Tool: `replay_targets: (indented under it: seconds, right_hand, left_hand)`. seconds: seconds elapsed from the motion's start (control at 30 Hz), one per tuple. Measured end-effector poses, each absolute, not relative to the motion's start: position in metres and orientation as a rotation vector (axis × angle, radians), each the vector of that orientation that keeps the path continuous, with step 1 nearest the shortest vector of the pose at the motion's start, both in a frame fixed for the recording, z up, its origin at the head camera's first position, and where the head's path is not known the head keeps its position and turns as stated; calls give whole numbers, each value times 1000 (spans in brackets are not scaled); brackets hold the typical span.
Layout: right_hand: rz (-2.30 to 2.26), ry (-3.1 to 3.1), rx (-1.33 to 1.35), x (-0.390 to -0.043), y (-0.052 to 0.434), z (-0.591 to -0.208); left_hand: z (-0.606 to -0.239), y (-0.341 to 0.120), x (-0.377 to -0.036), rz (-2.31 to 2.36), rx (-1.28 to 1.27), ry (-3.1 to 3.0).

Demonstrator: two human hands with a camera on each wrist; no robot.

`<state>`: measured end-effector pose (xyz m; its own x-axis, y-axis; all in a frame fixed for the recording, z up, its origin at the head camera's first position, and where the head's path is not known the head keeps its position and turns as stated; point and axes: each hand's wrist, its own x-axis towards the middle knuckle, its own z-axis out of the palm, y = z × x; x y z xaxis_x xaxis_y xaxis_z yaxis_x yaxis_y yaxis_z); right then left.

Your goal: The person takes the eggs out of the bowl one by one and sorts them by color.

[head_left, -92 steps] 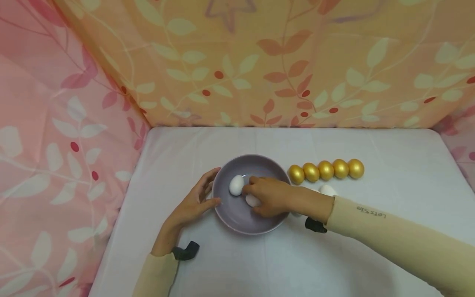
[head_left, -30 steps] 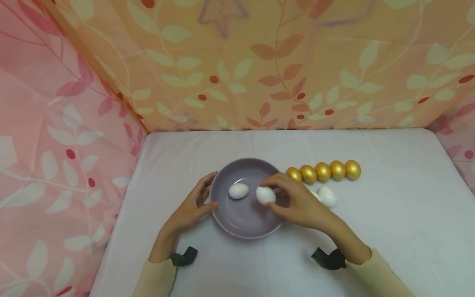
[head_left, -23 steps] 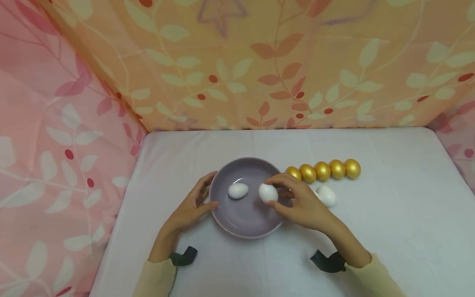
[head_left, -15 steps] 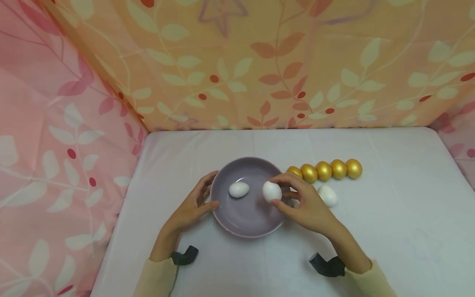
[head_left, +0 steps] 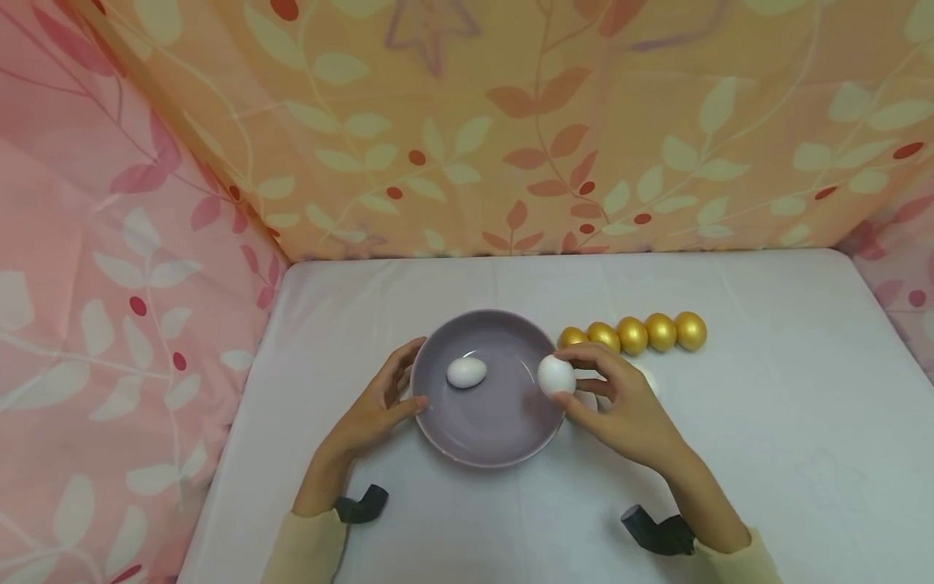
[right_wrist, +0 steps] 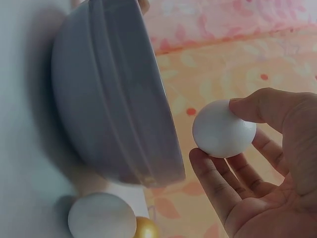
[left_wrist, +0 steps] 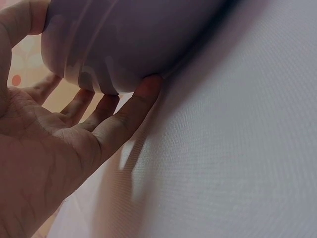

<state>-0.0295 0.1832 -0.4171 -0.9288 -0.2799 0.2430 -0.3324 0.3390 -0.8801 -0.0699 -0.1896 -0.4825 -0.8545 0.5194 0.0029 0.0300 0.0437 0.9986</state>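
Note:
A purple-grey bowl (head_left: 487, 442) stands on the white tabletop with one white egg (head_left: 466, 373) lying inside. My left hand (head_left: 381, 401) touches the bowl's left side, its fingers spread and fairly straight against the outer wall, thumb at the rim. Between thumb and fingertips my right hand (head_left: 620, 401) pinches another white egg (head_left: 557, 375), raised at the bowl's right rim. In the right wrist view that held egg (right_wrist: 224, 129) shows beside and above the bowl's rim. Behind the right hand, mostly hidden, a white egg (head_left: 649, 380) lies on the table.
A row of several gold eggs (head_left: 661, 332) lies right of the bowl, its left end partly behind the right hand. In the right wrist view a white egg (right_wrist: 101, 218) rests close to the bowl's base. Floral cloth walls (head_left: 452, 203) border the table's back and sides.
My right hand has lifted one egg from inside the bowl and carried it rightward to the rim. The egg left in the bowl has turned onto its side. My left hand has stayed at the bowl.

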Motion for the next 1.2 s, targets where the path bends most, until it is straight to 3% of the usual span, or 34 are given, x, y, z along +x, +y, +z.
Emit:
replay_targets:
  seconds: [1.2]
  right_hand:
    - [1444, -2468, 303, -16, 249, -424]
  left_hand:
    - [-480, -188, -68, 1864, 550, 1978]
